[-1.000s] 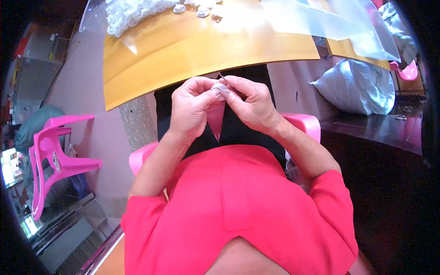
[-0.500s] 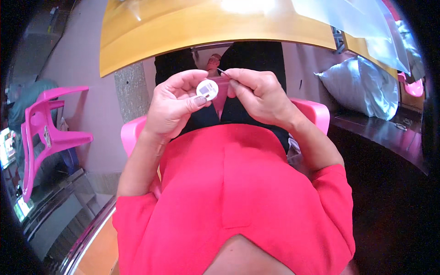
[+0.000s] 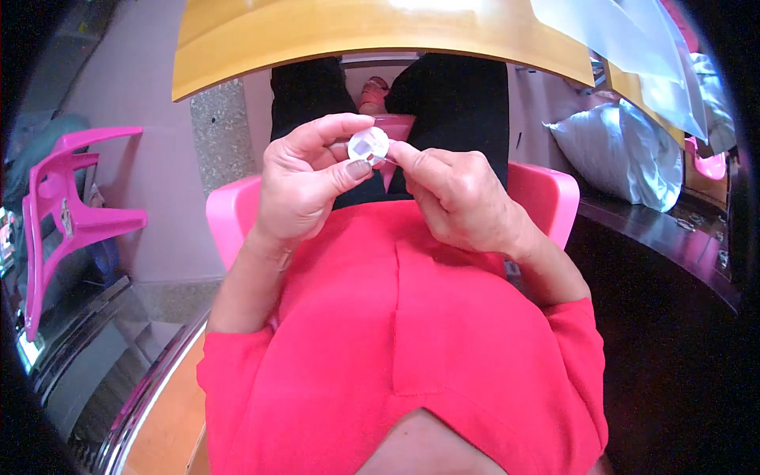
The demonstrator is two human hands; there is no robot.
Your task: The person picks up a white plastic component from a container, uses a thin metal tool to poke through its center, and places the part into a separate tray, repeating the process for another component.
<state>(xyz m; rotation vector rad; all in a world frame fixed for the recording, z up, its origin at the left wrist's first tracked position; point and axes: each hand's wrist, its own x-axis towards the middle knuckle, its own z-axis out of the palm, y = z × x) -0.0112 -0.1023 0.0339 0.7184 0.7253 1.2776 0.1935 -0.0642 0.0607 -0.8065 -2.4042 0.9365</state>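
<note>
Between thumb and fingertips, my left hand (image 3: 297,182) grips a small round white disc (image 3: 369,146) by its edge. Its face carries a pale grey square patch and a small opening near the rim. My right hand (image 3: 459,194) pinches a thin rod-like tool (image 3: 390,161), mostly hidden by the fingers. The tool's visible end lies at the disc's lower right rim; whether it touches cannot be made out. Both hands are above my lap, in front of the red top (image 3: 340,301).
A yellow tabletop (image 3: 317,39) spans the far side, with clear plastic sheeting (image 3: 633,55) at its right. Pink chair arms (image 3: 236,214) flank me. Another pink chair (image 3: 83,214) stands left, beyond a glass case (image 3: 119,372). A pale stuffed bag (image 3: 617,154) rests on a dark surface (image 3: 633,233) at right.
My right hand has moved lower and brought the tool's end to the disc's edge. My left hand has shifted the disc slightly right and up. The view has tilted a little.
</note>
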